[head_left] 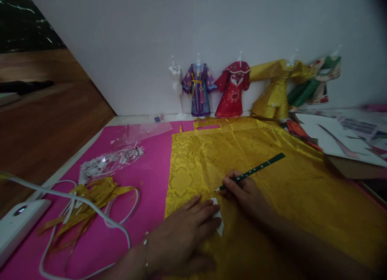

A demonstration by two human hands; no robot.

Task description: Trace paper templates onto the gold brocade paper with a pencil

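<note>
Right hand (244,193) closed around a green pencil (252,171), tip down on the yellow patterned paper (272,191), shaft angled up and to the right. Left hand (181,235) lies flat, fingers extended, pressing a small white paper piece (219,225) against the yellow sheet; only a corner of that piece shows past the fingertips, just beside the pencil tip. A beaded bracelet (146,252) sits on the left wrist. Yellow sheet spread over a pink mat (145,183), covering its right half. On the bare pink area to the left: a heap of yellow paper strips (87,199), a clear plastic packet (111,161) with white cut-outs, and a white cable (75,199) looping across the strips to a white device (18,223) at the left edge. Against the white wall (181,30) stand 4 paper robes on small stands: purple (198,88), red (233,90), yellow (276,90), green (317,80); a bare white stand (177,86) at their left. Loose papers (341,139) piled at far right, blurred
</note>
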